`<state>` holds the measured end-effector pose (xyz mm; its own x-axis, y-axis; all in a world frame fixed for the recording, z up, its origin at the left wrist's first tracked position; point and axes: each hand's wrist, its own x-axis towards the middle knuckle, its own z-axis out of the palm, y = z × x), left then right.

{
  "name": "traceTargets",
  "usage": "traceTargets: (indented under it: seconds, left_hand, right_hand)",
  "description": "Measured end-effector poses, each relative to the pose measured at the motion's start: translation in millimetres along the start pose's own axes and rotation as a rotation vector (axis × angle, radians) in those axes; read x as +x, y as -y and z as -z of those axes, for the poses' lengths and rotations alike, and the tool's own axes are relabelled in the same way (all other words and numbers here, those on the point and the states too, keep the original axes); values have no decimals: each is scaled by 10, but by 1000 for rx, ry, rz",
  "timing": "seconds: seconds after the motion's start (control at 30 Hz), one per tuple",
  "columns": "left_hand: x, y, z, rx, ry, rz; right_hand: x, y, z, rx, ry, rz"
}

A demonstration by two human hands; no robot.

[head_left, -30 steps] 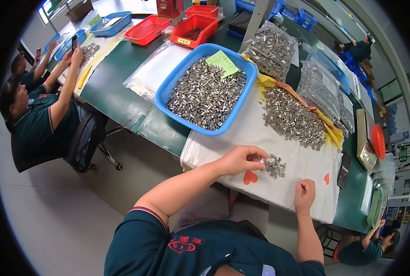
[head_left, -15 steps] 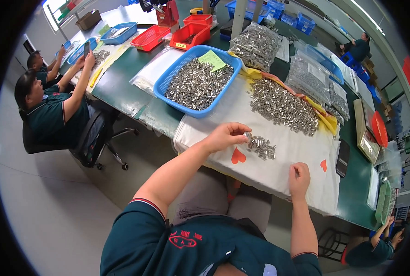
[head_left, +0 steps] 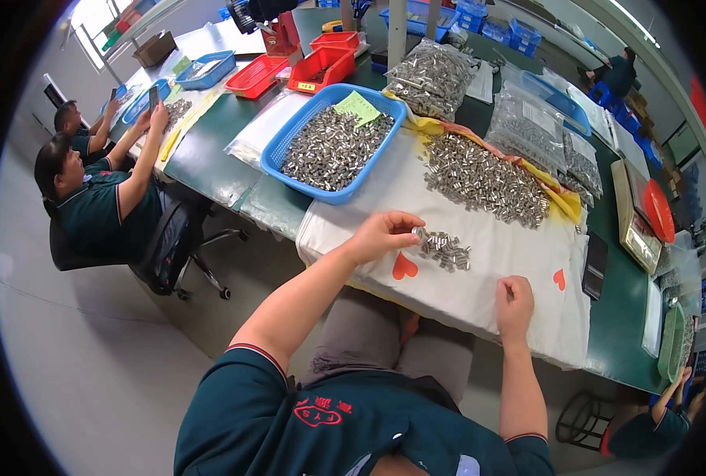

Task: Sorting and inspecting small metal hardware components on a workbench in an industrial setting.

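Left hand (head_left: pixel 386 236) pinched on metal at the small pile (head_left: pixel 448 251); right hand (head_left: pixel 515 306) curled on the cloth (head_left: pixel 480 296).
Left grip: narrow, thumb and fingertips closed on a shiny piece (head_left: pixel 419 232); can't tell if it's one or several. Right: fingers folded in, can't tell if anything's inside. Small pile is at 4 o'clock off the left fingertips, right hand at 4 o'clock from the pile, big heap (head_left: pixel 487 181) at 1, tub (head_left: pixel 270 163) at 11 from the left hand. My take: pinch lightly with fingertips, loose cylinders likely roll; keep the small pile apart from the heap, right wrist low and clear.
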<state>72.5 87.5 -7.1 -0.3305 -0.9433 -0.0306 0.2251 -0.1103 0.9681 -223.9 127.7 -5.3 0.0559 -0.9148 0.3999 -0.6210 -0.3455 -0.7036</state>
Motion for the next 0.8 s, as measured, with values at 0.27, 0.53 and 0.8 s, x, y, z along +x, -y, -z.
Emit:
traceTargets:
  seconds: [0.27, 0.53, 0.8]
  left_hand:
    - [3, -12, -8, 42, -18, 24]
    - [-45, -1, -39, 8, -19, 47]
    - [-6, 21, -31, -14, -12, 34]
  right_hand:
    - [14, 8, -6, -14, 5, 9]
    - [-23, 21, 13, -22, -16, 29]
    - [-25, -41, 22, -42, 1, -13]
